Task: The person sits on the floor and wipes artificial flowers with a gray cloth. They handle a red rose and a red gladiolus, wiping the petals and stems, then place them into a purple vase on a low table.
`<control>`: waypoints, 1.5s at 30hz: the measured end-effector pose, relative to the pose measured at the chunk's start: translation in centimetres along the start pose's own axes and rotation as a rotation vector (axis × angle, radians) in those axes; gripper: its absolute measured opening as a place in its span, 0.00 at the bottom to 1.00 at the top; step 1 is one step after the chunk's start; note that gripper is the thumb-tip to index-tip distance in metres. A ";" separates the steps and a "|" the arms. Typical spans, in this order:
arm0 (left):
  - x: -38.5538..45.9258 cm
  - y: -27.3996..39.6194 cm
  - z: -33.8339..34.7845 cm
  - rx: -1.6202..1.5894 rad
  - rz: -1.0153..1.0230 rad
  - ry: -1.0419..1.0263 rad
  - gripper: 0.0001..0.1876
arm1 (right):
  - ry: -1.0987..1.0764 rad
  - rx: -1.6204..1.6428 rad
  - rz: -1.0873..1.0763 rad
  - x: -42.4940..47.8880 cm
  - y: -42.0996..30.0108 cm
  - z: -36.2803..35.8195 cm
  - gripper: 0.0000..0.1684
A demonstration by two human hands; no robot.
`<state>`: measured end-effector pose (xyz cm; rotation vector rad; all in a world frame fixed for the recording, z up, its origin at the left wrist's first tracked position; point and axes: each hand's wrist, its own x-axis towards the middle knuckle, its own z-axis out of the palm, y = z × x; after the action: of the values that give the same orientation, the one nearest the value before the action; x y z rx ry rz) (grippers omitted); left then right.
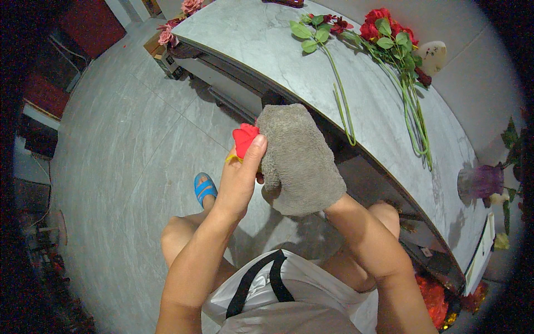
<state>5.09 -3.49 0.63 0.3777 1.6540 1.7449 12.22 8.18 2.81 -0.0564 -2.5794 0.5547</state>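
My left hand (238, 179) grips a red cloth flower head (244, 137), with the thumb along its side and a bit of yellow under the petals. Over my right hand is a grey plush cleaning mitt (300, 158), which covers it to the wrist, so its fingers are hidden. The mitt's left edge meets the thumb and the flower. Both hands are above the floor, just off the front edge of a marble-patterned counter (288, 62). On that counter lie a single green-stemmed artificial flower (340, 96) and a bunch of red artificial roses (386, 33) with bent stems.
A heart-shaped pale object (432, 57) leans by the wall. Along the counter's right end stand a purple vase (482, 181) and a white-framed panel (479, 254). Pink roses (167, 35) and a cardboard box (160, 56) are far left. Open shelving lies under the counter.
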 end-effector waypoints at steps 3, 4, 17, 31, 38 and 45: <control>0.1 0.1 0.0 -0.013 0.007 -0.003 0.19 | 0.099 -0.006 -0.040 -0.6 0.5 0.7 0.29; 0.1 0.1 0.0 -0.007 0.012 -0.002 0.19 | 0.124 -0.006 -0.049 -0.7 0.6 0.9 0.30; 0.2 0.0 -0.8 -0.083 -0.022 0.026 0.20 | 0.012 0.006 -0.071 -2.3 2.3 3.6 0.47; 1.3 -0.3 -0.8 -0.304 -0.066 0.006 0.24 | -0.060 0.685 0.504 0.0 2.3 6.0 0.22; 2.5 -0.8 -1.5 -0.544 -0.078 0.070 0.21 | 0.186 0.459 0.188 -2.0 1.0 3.6 0.23; 0.8 -0.6 1.0 -0.583 -0.244 -0.016 0.29 | -0.098 -0.097 -0.006 -2.7 0.0 3.7 0.20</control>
<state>5.34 -2.23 0.06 -0.0795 1.0543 1.9205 12.86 6.39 -1.33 -0.0553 -2.6995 0.4402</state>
